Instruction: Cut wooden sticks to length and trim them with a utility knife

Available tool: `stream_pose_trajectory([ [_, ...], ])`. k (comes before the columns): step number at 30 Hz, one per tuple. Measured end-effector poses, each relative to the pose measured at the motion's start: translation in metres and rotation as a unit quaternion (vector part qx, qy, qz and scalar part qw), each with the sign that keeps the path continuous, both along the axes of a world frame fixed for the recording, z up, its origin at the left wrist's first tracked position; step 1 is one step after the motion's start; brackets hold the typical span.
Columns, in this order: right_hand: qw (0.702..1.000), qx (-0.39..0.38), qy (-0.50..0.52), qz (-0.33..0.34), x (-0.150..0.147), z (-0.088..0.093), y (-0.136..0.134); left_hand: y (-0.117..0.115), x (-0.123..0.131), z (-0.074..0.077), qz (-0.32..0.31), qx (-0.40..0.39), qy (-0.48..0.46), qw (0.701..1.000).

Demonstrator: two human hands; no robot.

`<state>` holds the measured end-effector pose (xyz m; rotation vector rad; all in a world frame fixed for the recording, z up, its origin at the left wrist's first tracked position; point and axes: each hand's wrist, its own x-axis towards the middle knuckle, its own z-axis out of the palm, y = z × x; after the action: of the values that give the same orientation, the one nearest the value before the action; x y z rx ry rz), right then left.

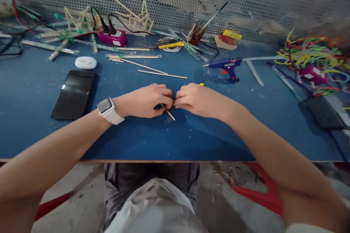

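Note:
My left hand [149,100], with a white watch [111,111] on its wrist, pinches a thin wooden stick [171,115] whose end sticks out below the fingers. Close beside it, fingertips almost meeting, is my right hand [195,98], closed with its fingers pressed together. Whatever lies between the right fingertips is hidden. A small yellow tip [202,84] shows just behind that hand. Beyond both hands a loose wooden stick [162,74] lies on the blue table [153,140]. A blue glue gun [225,66] lies on its side past my right hand, its nozzle pointing left.
At left are a black phone [73,94] and a white earbud case [85,62]. A purple power socket [112,38], a yellow cutter [171,45] and stick frames [135,20] line the back. Colourful strings [314,52] and a black device [324,113] lie at right.

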<state>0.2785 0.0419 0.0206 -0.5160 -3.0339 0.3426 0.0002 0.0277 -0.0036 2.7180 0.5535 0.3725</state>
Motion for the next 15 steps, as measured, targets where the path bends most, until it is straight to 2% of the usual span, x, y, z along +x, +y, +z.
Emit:
stream_pose_trajectory([
  [3, 1.000, -0.006, 0.005, -0.013, -0.002, 0.000, -0.001, 0.001, -0.001, -0.003, -0.001, -0.008, -0.004, 1.000],
  [6, 0.997, 0.031, 0.066, -0.017, 0.003, -0.012, -0.005, 0.000, -0.002, -0.005, -0.002, -0.013, -0.005, 1.000],
  [10, 0.987, 0.092, 0.135, 0.009, 0.010, -0.028, -0.008, 0.000, -0.003, -0.005, -0.002, -0.021, -0.024, 0.999],
  [15, 0.982, 0.078, 0.171, 0.005, 0.011, -0.033, -0.006, 0.002, -0.004, -0.004, -0.007, -0.038, -0.025, 0.999],
])
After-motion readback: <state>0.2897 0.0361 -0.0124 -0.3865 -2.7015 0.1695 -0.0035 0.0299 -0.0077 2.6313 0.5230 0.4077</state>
